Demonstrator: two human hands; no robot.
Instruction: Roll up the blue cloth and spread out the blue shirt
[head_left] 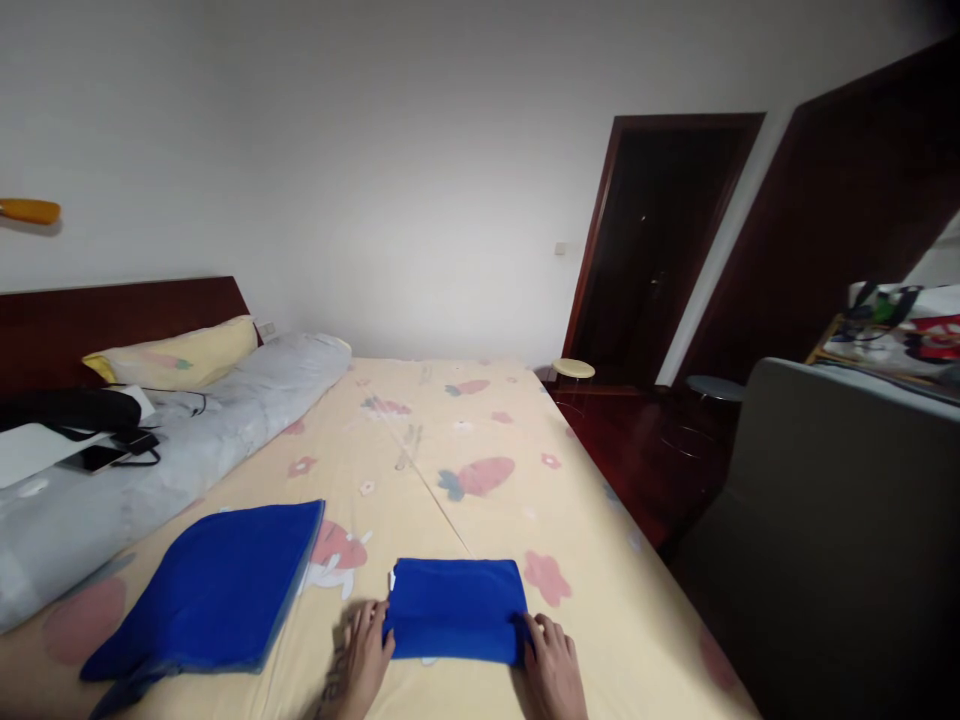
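1. Your left hand (365,655) and right hand (553,668) lie flat and open, one at each side edge of the folded blue cloth (455,608), gripping nothing.
2. The cloth rests on the bed sheet (465,440), near its front edge.
3. Judged step: squaring the fold. Next, press both edges evenly.
4. A larger blue cloth (217,590) lies to the left.

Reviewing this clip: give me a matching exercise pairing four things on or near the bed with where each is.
Things:
1. folded blue cloth
2. larger blue cloth
3. yellow pillow
4. round stool

Places:
A. by the dark headboard
B. on the floor near the doorway
C. between the left hand and right hand
D. spread on the sheet, left of both hands

Pairs: 1-C, 2-D, 3-A, 4-B
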